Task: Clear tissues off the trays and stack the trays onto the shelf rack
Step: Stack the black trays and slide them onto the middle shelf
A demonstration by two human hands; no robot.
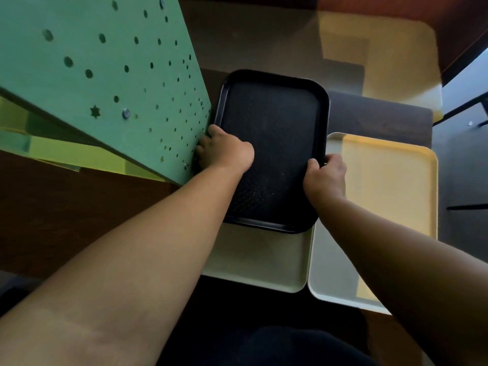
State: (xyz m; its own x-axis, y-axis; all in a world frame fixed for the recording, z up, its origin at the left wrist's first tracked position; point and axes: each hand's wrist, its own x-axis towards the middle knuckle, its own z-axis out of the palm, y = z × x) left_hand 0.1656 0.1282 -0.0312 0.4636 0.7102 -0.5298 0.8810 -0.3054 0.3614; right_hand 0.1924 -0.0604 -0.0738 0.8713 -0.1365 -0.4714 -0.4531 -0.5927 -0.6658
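Note:
A black tray (274,138) with a textured bottom is held flat at the centre of the view, with no tissue on it. My left hand (224,151) grips its left rim, close against the green shelf rack (100,75). My right hand (326,178) grips its right rim, thumb over the edge. Beneath the black tray lies a cream tray (261,260), its near end showing. To the right lies a second cream tray (383,196), also bare. A third cream tray (377,48) lies further back.
The rack's side panel is green with many small holes and fills the upper left. Yellow-green shelf boards (66,151) show below it. The trays rest on a dark brown table (380,114). Dark floor and furniture legs are at the far right.

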